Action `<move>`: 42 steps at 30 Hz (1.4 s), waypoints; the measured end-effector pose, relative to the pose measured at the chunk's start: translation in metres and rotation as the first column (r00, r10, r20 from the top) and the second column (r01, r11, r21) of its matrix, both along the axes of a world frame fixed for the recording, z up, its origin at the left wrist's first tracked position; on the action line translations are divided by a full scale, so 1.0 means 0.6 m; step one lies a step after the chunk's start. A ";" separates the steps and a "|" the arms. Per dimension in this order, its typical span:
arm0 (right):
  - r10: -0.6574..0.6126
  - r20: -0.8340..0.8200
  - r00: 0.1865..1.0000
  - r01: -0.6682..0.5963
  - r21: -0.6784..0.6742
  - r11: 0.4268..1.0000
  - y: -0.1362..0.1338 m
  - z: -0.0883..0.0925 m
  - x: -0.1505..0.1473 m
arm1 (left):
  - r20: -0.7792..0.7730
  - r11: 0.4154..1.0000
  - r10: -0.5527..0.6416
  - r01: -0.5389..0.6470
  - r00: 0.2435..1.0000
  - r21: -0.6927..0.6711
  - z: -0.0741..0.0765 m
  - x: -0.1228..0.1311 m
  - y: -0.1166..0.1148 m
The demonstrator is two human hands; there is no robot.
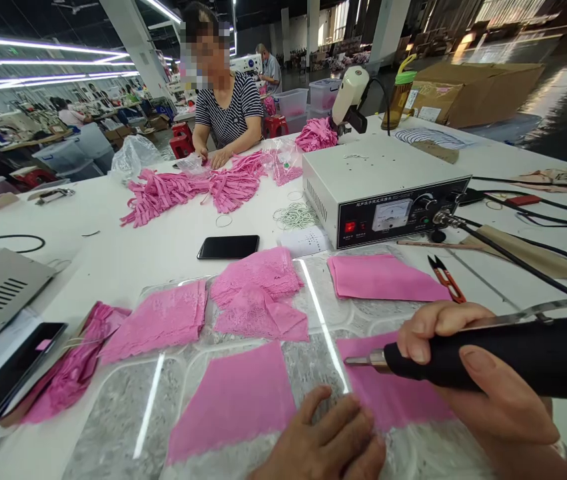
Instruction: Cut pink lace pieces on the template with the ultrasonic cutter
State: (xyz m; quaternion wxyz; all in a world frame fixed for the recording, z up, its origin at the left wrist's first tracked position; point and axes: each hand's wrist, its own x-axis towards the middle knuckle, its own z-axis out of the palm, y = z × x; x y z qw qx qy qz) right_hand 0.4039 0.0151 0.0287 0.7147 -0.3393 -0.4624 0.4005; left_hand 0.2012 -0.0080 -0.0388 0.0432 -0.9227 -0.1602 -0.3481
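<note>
My right hand [493, 373] is wrapped round a black handheld ultrasonic welder [518, 353] with a metal lever on top. Its metal tip points left, over a pink fabric piece [388, 393] that is partly hidden below the hand. At the bottom middle, my left hand [333, 437] lies low with its fingers spread, fingertips close to that piece's left edge; I cannot tell whether they touch it. Just left of it, another pink fabric panel [236, 400] is laid flat on the grey marbled mat [123, 407].
Behind lie pink lace stacks [163, 317], folded pink fabric [383, 277], a phone [228, 247] and red-handled snips [446, 279]. The welder's control box [383, 193] trails cables on the right. Across the table, a person in stripes [228, 110] handles pink straps [236, 183].
</note>
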 end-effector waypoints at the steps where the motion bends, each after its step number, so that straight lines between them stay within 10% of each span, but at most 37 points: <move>1: -0.003 -0.007 1.000 0.003 0.004 1.000 -0.001 0.001 0.000 | -0.014 1.000 -0.012 0.012 1.000 -0.007 0.002 -0.001 0.000; 42: 0.059 0.007 0.998 -0.058 -0.086 0.995 -0.050 -0.004 0.006 | -0.177 0.991 -0.115 0.100 0.977 -0.092 0.042 -0.008 0.003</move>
